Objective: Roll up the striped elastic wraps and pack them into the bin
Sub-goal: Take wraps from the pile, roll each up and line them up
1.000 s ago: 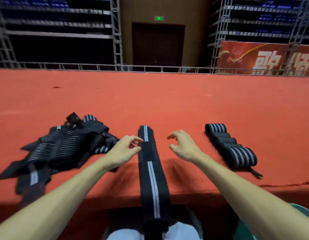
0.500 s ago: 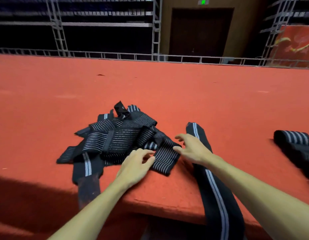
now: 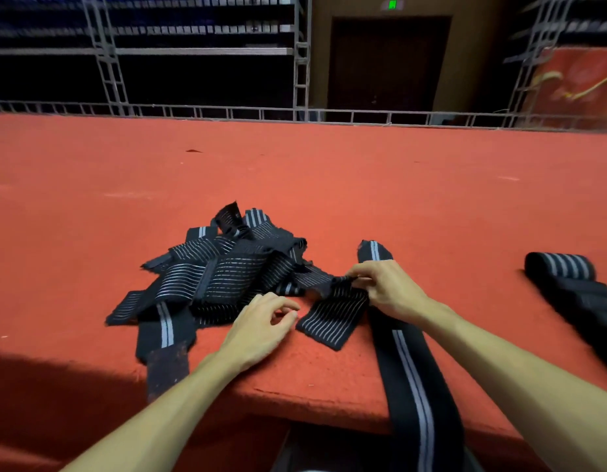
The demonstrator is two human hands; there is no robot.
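Wraps (image 3: 223, 270) of black elastic lie in a loose, crisscrossed pile on the red-covered table (image 3: 329, 185), left of centre. Some show many thin pale lines running across them, and others carry a pair of broader grey stripes down the middle. One strip from the pile hangs over the table's near edge and ends in a dull, brownish patch. The right hand (image 3: 387, 284) pinches the far edge of a short wrap (image 3: 332, 318) between thumb and fingertips at the right fringe of the pile. This piece is black with fine pale lines along its length, and its near end lies flat on the cloth. The left hand (image 3: 261, 325) sits just beside it, close to the table, with its fingers loosely curled and holding nothing. A long wrap (image 3: 407, 379) lies stretched out flat under the right wrist. It is black with a double grey stripe down its centre, and it runs from just beyond the right hand to the near edge of the table, where it drops over. Rolled wraps (image 3: 560, 267) lie in a row well to the right, and the far one shows four grey bands around it. A metal railing (image 3: 329, 115) runs along the far side of the table, with a dark door (image 3: 387, 63) behind it.
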